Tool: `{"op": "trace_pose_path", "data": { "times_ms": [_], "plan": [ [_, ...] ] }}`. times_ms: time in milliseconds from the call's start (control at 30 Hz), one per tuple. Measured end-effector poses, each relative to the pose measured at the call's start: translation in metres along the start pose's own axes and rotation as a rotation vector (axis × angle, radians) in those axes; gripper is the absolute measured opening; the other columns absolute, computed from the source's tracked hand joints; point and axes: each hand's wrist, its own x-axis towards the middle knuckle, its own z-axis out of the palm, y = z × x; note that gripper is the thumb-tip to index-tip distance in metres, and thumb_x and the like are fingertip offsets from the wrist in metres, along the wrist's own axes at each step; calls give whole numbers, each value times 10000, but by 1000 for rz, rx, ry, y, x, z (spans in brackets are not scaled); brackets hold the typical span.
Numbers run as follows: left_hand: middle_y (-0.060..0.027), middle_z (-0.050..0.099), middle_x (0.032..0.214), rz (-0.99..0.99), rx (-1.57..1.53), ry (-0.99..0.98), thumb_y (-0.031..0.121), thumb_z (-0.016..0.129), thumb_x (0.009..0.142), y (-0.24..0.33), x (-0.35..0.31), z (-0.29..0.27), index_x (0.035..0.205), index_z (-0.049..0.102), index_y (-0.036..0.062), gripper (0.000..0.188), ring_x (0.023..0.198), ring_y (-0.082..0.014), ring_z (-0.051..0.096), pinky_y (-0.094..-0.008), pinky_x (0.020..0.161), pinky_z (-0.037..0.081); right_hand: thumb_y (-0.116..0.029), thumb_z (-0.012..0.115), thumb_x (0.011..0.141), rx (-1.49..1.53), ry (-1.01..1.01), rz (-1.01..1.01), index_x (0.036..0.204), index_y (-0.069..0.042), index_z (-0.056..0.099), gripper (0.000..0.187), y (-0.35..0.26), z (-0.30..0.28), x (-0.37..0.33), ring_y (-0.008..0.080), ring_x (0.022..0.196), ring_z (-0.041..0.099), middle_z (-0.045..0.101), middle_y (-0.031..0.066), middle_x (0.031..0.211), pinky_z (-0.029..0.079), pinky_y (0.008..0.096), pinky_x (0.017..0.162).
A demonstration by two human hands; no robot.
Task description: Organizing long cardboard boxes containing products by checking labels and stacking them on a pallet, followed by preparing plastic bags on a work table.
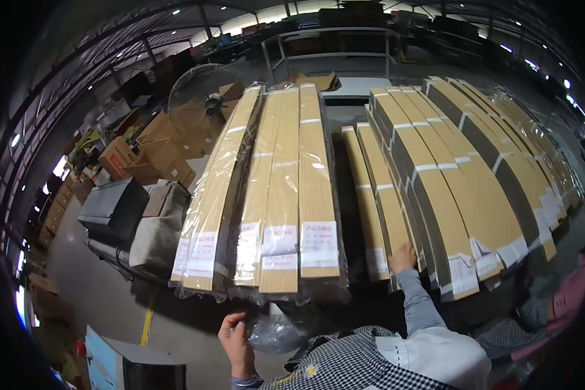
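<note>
In the head view, the right hand point(403, 259) touches the near end of a tan board point(389, 211), right of the plastic-wrapped boards point(281, 195); how tightly its grip closes, I cannot tell. The left hand point(238, 338) curls loosely beside clear plastic point(273, 335). The board looks stiff, long and awkward, best held by both long edges. White labels point(319, 244) bear red print.
</note>
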Motion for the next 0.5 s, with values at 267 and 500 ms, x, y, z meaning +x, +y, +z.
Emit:
{"op": "trace_pose_path", "data": {
  "times_ms": [267,500],
  "plan": [
    [-50,623,1078,46,-41,-93,-33,472,905,23,-85,0,1028,614,7,192,618,0,393,-164,527,306,-139,704,745,-204,194,-118,1387,-56,415,709,51,40,-69,370,1436,161,251,161,1523,264,577,1087],
    [-52,622,1102,83,-140,-179,-95,438,870,42,-130,10,995,647,3,262,619,-18,420,-167,533,324,-122,709,707,-106,265,-238,1388,-169,417,743,46,-14,-152,371,1366,273,290,59,1518,374,593,917]
  ]
}}
